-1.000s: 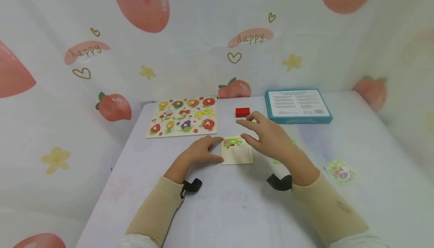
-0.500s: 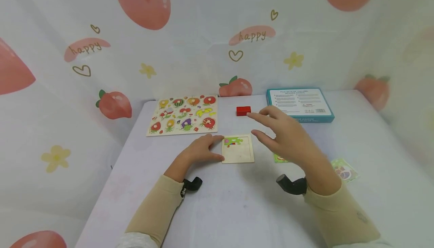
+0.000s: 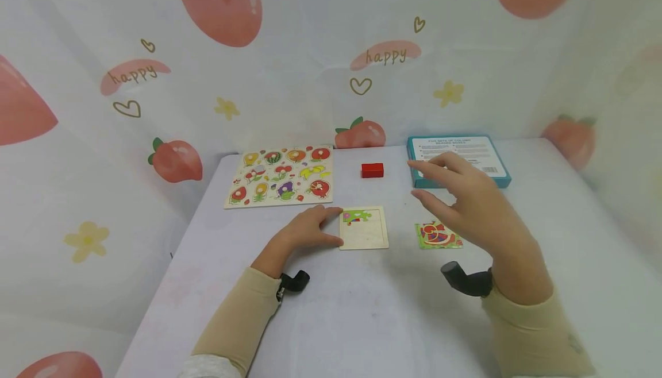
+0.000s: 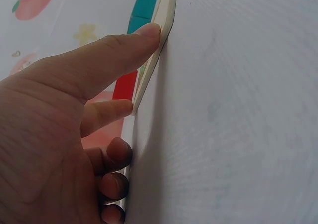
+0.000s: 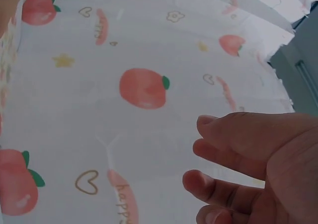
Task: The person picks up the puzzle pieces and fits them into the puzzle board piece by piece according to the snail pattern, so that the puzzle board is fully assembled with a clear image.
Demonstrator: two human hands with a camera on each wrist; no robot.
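A small square wooden puzzle tray point(image 3: 364, 234) lies flat on the table. A green jigsaw piece point(image 3: 357, 216) with a pink flower sits in its top left part. My left hand point(image 3: 305, 230) rests at the tray's left side, thumb at the near corner and forefinger at the far one, both nearly straight. In the left wrist view, the thumb point(image 4: 114, 55) touches the tray's pale edge point(image 4: 166, 35), and the other fingers curl loosely. My right hand point(image 3: 473, 208) hovers right of the tray, fingers spread and holding nothing. Below it lies a green-edged, red-patterned group of pieces point(image 3: 437, 235).
A wooden fruit peg puzzle point(image 3: 281, 177) lies at the back left. Near the back stand a small red block point(image 3: 372, 170) and a flat teal box point(image 3: 418, 182), partly hidden by the right hand. A fruit-patterned cloth point(image 3: 289, 79) hangs behind the table.
My right hand has moved right, away from the tray, over the teal box's front. The red-patterned pieces are now uncovered, while the card farther right is hidden by the arm. The left hand stays put.
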